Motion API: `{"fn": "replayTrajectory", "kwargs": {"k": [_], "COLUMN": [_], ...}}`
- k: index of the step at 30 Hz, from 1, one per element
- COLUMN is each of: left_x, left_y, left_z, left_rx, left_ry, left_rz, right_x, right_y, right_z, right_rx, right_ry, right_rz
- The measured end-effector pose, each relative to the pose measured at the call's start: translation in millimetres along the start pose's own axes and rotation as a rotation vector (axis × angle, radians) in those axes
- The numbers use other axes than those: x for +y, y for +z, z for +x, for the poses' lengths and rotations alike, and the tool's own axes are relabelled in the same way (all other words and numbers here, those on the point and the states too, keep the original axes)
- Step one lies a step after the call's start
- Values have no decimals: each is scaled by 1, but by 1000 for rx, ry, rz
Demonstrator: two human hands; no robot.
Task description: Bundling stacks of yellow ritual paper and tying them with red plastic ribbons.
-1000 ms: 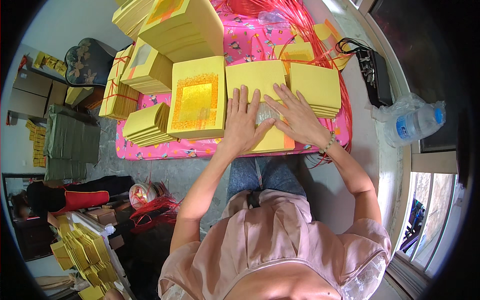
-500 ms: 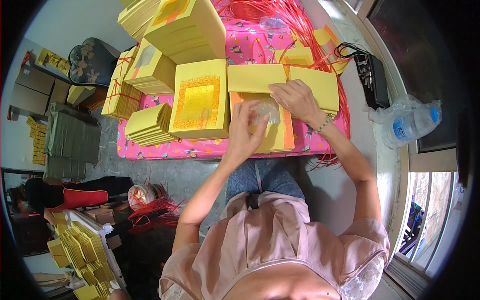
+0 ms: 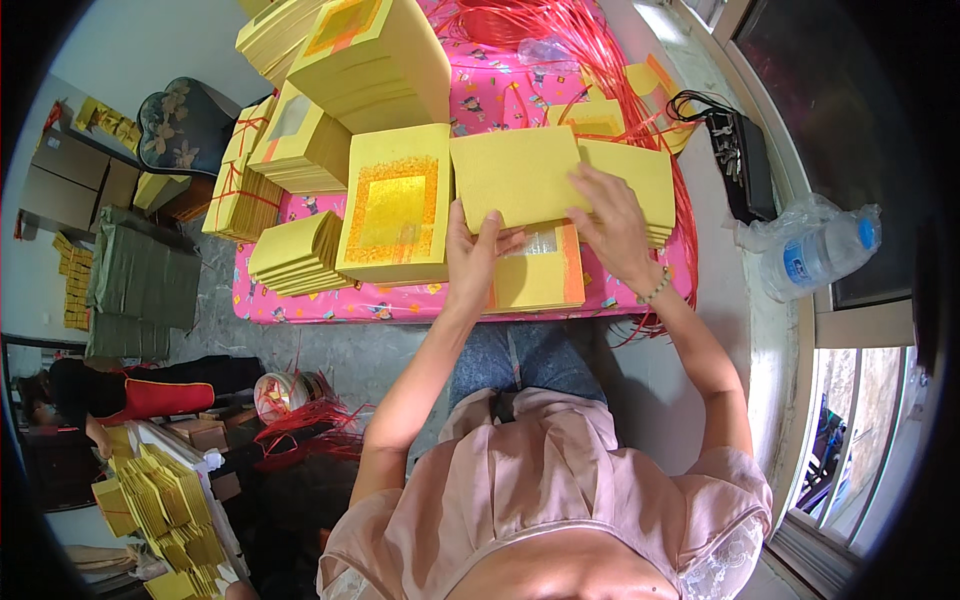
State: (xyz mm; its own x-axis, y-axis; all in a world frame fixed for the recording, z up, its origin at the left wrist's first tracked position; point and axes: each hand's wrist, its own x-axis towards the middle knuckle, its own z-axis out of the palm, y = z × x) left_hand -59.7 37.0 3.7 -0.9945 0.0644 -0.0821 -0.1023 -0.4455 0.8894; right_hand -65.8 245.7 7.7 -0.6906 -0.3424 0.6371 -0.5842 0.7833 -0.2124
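A folded sheet of yellow paper (image 3: 515, 175) is tilted up over a stack of flat yellow sheets (image 3: 540, 275) with an orange border and a shiny patch. My left hand (image 3: 473, 255) grips its lower left edge, thumb in front and fingers underneath. At its right edge is my right hand (image 3: 615, 225), fingers stretched and apart, the tips at or against the paper. Just beyond that hand lies a pile of folded yellow papers (image 3: 640, 185). To the left of my left hand stands a tall stack of yellow paper (image 3: 397, 205) with a gold square framed in orange.
A pink patterned cover (image 3: 300, 305) lies under the stacks. Red strips (image 3: 570, 30) trail down the right side. Further right are a black bag (image 3: 740, 160) and a plastic bottle (image 3: 825, 255). Another person's hand (image 3: 100, 437) is by yellow bundles (image 3: 165, 490) at lower left.
The folded sheet has been raised and tilted, showing more of its face. My left hand has moved to its lower left edge. My right hand has shifted from its top to its right edge.
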Motion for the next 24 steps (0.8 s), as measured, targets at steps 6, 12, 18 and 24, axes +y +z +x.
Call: {"fn": "replayTrajectory", "kwargs": {"k": [6,12,18,24], "left_x": [-2,-10,-10,-22], "left_y": [21,32,40,69], "left_z": [-12,-18,9,69], "left_rx": [-88,-195,-205,-287], "left_ry": [158,205,5,85], "left_rz": [83,53,189,550], "right_x": [3,0,25,75], "right_y": [1,-16,-26,-31], "right_z": [-11,-17,-29,-46], "right_rx": [180,176,279,229], "right_ry": [638,681,672,799], "right_rz": [887,1127,980,654]}}
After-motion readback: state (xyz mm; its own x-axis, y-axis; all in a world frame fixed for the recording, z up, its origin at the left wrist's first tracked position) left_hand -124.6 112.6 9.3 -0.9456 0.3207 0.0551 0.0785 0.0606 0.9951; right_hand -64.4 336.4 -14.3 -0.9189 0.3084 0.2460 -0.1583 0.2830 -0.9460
